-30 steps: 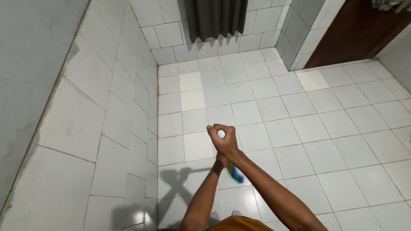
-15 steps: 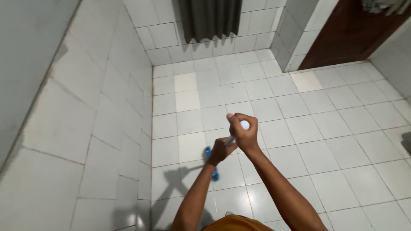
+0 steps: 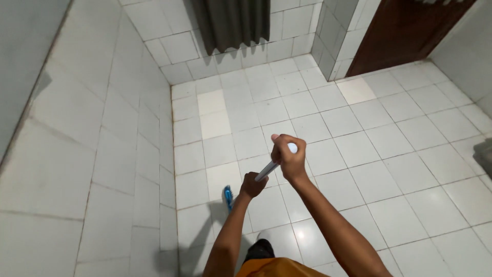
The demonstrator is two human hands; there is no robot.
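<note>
wall (image 3: pixel 77 154): white tile, close on the left, meeting the floor right beside the brush.
brush head (image 3: pixel 227 197): blue, down on the floor tile (image 3: pixel 328 154) near that wall, low and angled so the bristles press flat.
left hand (image 3: pixel 252 185): closed around the lower part of the pale handle (image 3: pixel 267 169), placed low for pushing force.
right hand (image 3: pixel 288 156): wrapped tight over the handle's top end, higher up, steering like a lever.
curtain (image 3: pixel 233 23): dark, hanging at the far wall.
door (image 3: pixel 405 31): brown, far right corner, well apart from the scrubbing spot.
</note>
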